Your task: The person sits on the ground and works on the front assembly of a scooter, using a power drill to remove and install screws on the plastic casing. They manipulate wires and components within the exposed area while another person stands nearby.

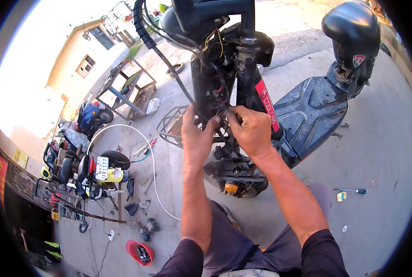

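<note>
A black electric scooter (203,81) stands in front of me with its front part bare, and loose wires (221,42) show below the handlebar (222,9). My left hand (197,137) and my right hand (253,129) meet at the middle of the front column, both closed with thumb and fingers pinched. Something small and dark sits between their fingertips, among the cables; its kind is hidden. A thick black cable (171,71) hangs down past my left hand. Below the hands is a dirty mechanical part with an orange lamp (232,188).
The scooter's ribbed footboard (307,113) and black seat (354,25) extend to the right. On the concrete lie a screwdriver (351,190), a red bowl of small parts (140,252), a power tool (149,227) and a white hose (153,166). A parked motorbike (88,171) and metal table (125,87) stand left.
</note>
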Tool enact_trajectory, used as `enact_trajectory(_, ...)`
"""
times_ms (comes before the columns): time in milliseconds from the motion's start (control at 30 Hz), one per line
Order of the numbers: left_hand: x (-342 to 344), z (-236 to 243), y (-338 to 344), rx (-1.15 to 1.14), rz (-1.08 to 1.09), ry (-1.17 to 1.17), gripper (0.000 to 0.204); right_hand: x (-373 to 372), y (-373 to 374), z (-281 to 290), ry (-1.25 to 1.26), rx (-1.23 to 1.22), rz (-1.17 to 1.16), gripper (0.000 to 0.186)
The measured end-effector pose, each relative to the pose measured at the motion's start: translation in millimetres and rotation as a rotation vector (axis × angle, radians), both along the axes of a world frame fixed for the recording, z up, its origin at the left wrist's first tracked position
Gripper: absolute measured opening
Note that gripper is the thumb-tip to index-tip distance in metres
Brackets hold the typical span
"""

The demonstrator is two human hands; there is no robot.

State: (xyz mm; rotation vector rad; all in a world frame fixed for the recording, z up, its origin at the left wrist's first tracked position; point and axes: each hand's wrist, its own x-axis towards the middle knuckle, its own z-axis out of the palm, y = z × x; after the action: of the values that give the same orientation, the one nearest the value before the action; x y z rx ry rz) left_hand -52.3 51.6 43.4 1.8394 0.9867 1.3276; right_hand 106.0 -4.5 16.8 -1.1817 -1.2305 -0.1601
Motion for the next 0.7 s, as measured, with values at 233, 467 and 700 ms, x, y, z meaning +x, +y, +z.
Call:
enact_trajectory(233, -7, 7, 4, 0.003, -0.007, -0.054, 0.051, 1, 2, 11, -0.184, -0.027, -0.105, 0.010)
enact_trajectory(467, -16, 12, -8, 0.069, -0.047, 0.075, 0.063, 2, -3, 10, -0.092, -0.126, -0.086, 0.014)
enact_trajectory(700, -11, 16, -23, 0.055, 0.090, 0.232, 0.052, 8, -7, 13, -0.144, -0.151, -0.064, 0.015)
